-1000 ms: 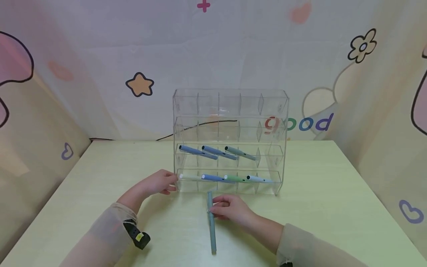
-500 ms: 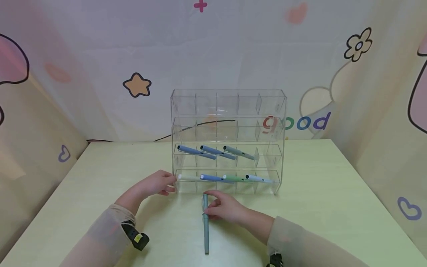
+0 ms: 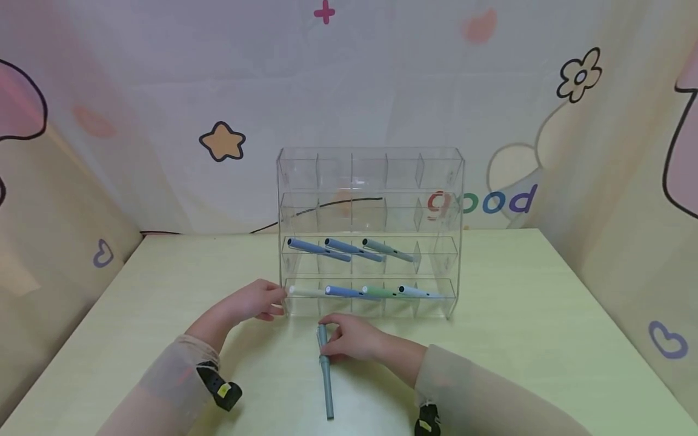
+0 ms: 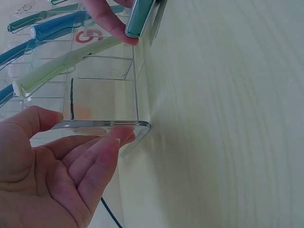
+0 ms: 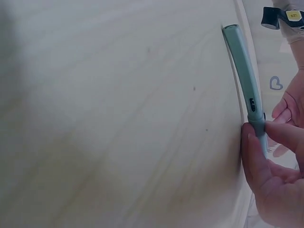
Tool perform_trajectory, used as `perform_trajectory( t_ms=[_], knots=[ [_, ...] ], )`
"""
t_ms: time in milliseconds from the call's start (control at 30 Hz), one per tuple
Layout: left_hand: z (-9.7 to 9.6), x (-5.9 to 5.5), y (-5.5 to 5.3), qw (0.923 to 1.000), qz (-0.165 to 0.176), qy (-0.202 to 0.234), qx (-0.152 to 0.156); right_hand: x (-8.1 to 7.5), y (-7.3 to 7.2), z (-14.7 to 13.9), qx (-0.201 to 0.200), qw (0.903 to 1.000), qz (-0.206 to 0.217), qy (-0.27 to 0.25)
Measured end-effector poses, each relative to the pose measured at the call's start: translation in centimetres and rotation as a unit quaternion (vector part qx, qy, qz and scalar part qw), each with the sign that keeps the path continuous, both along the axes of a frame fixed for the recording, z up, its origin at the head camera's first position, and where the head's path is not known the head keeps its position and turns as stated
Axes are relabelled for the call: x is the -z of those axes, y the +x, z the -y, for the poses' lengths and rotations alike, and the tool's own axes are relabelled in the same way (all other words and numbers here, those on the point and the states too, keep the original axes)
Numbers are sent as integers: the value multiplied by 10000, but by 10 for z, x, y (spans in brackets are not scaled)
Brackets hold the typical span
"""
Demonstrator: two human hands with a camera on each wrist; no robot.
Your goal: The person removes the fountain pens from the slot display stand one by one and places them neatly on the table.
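Note:
A clear acrylic pen rack (image 3: 371, 158) with tiers of compartments stands mid-table. My left hand (image 3: 253, 301) grips the lower corner of its left side panel, thumb on one face and fingers on the other in the left wrist view. My right hand (image 3: 354, 337) pinches a grey-green capped pen (image 3: 326, 387) near its cap, in front of the rack. The pen points toward me, close to the tabletop. On the bottom tier lie a pale green pen (image 3: 305, 292), a blue pen (image 3: 343, 292), a green pen (image 3: 380, 292) and a light blue pen (image 3: 418, 292).
The tier above holds two blue pens, one at the left (image 3: 318, 249) and another blue pen (image 3: 353, 250) beside it, then a grey-green pen (image 3: 387, 249). A printed curtain (image 3: 163, 169) hangs behind the pale table (image 3: 518, 315).
My right hand has shifted left with the grey-green pen, and its index finger now reaches the pen's far end. My left hand stays on the rack. The head view has shifted slightly.

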State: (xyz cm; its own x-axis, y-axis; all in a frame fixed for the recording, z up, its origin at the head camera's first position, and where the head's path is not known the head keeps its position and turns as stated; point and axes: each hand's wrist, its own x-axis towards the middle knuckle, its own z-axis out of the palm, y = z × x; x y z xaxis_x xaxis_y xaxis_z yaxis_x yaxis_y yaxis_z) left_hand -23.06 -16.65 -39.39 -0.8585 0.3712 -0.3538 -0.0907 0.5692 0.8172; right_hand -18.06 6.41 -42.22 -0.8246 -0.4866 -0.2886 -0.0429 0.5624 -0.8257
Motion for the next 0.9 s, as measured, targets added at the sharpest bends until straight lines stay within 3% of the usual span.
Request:
perform_trajectory(
  t_ms=[200, 400, 667, 900],
  knots=[
    [2, -1, 2, 10000, 10, 34, -20, 0, -1, 9, -161, 9993, -101, 335],
    [0, -3, 3, 10000, -29, 22, 23, -2, 1, 13, -55, 9990, 34, 432],
    [-4, -14, -5, 9998, -26, -158, 107, -5, -3, 15, 14, 9989, -78, 472],
    [-4, -9, -2, 9998, -26, -116, 136, 3, -2, 19, 250, 9990, -13, 357]
  ],
)
